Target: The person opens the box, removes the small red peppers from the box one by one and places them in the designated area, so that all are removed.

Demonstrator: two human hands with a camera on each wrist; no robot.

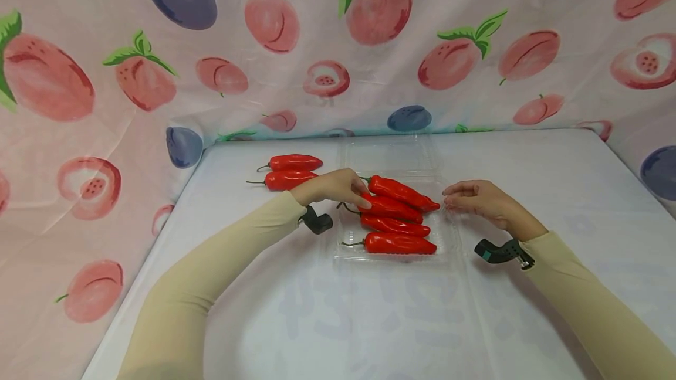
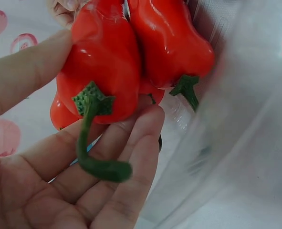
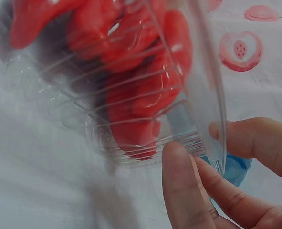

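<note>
A clear plastic tray (image 1: 450, 251) sits mid-table with several red peppers lying in it. My left hand (image 1: 338, 187) reaches in from the tray's left side and grips the stem end of the second pepper from the back (image 1: 396, 209). In the left wrist view that pepper (image 2: 102, 62) lies between my thumb and fingers (image 2: 131, 157), its green stem (image 2: 90, 143) drooping over them. My right hand (image 1: 477, 198) is at the tray's right edge. In the right wrist view its thumb and fingertips (image 3: 181, 181) pinch the tray's rim (image 3: 205, 95).
Two more red peppers (image 1: 293, 162) (image 1: 287, 180) lie on the white table left of the tray. The tray's clear lid (image 1: 388, 154) lies open behind it. A fruit-print cloth (image 1: 327, 46) hangs along the back and both sides.
</note>
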